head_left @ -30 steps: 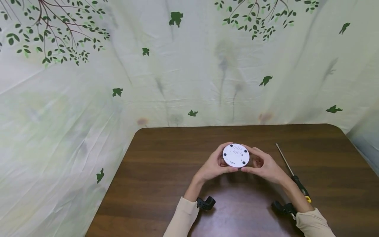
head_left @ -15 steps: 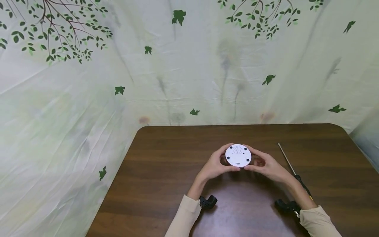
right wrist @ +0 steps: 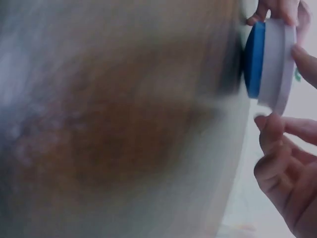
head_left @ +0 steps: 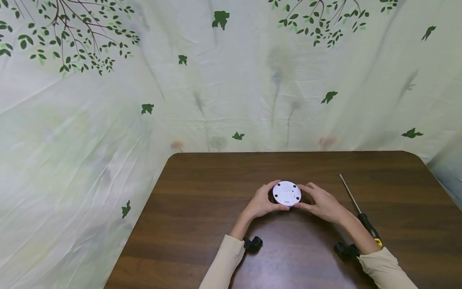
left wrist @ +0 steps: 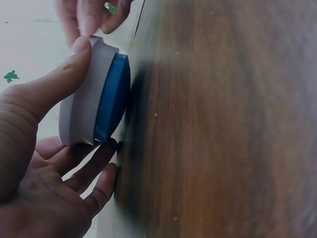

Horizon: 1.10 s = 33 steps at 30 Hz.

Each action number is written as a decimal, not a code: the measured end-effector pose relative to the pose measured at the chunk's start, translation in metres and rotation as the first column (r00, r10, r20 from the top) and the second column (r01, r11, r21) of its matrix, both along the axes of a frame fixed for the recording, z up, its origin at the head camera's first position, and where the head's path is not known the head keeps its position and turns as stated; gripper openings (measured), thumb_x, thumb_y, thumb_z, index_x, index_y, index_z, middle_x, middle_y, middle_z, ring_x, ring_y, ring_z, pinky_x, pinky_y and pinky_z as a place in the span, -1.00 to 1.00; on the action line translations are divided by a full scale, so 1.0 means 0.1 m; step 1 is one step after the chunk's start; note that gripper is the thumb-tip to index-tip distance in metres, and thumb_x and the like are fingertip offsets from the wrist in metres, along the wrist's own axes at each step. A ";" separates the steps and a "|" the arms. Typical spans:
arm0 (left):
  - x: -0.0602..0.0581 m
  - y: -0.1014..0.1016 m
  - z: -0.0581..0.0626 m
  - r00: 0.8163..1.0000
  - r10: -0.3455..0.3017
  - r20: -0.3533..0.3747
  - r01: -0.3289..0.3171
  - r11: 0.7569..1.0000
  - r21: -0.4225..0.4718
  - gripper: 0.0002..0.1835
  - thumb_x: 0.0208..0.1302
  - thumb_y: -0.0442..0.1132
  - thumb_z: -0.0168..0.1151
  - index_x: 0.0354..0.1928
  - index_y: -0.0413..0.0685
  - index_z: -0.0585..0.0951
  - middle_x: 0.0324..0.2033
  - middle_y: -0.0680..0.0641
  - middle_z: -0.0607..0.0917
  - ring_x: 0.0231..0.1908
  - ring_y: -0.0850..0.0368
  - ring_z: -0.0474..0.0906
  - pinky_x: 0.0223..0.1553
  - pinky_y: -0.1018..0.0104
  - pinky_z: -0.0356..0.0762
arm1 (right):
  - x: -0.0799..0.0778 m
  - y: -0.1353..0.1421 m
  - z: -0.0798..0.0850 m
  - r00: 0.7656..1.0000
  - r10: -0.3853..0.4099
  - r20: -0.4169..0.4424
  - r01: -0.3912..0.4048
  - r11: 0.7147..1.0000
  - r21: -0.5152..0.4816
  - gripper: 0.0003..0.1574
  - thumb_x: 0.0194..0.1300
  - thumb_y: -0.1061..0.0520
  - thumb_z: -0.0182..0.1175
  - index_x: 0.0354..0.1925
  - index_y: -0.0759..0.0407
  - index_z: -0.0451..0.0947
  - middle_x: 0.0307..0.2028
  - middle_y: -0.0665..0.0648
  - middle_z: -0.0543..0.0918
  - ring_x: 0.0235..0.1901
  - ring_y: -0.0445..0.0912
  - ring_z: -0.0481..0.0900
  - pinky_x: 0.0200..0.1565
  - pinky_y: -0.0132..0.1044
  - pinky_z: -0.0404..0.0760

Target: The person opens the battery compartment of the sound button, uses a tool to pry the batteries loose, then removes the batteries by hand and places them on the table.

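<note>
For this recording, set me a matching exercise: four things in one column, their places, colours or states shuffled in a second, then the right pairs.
1. round device
2. screwdriver
3. table
4. backdrop

A. brown, wood-grained
B. pale with a leafy green print
C. pinched between left hand and right hand
D. black and yellow at one end

Pairs: 1-C, 2-D, 3-A, 4-B
</note>
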<state>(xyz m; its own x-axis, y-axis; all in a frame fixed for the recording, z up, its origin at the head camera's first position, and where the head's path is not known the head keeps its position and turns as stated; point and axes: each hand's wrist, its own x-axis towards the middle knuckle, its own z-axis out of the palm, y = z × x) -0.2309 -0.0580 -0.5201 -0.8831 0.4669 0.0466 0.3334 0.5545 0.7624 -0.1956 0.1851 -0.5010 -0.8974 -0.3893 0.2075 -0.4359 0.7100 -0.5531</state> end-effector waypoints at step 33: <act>-0.11 0.07 0.11 1.000 -0.026 0.006 0.026 0.999 -0.030 -0.05 -0.07 -0.05 0.73 0.42 0.03 0.51 0.15 -0.08 0.73 0.08 0.11 0.60 0.13 0.34 0.50 | 0.03 -0.32 0.07 0.796 0.227 -0.561 0.019 0.917 0.399 -0.66 0.14 0.14 0.53 -0.21 0.14 0.56 -0.42 0.14 0.59 -0.79 -0.13 0.30 -0.73 -0.26 0.34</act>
<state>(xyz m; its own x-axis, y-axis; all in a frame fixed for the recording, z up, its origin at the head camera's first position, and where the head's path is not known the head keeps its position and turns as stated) -0.2420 -0.0506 -0.5088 -0.8710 0.4906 0.0275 0.3440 0.5688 0.7471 -0.1924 0.1533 -0.4940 -0.5966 -0.6291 0.4984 -0.6681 0.7333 0.1260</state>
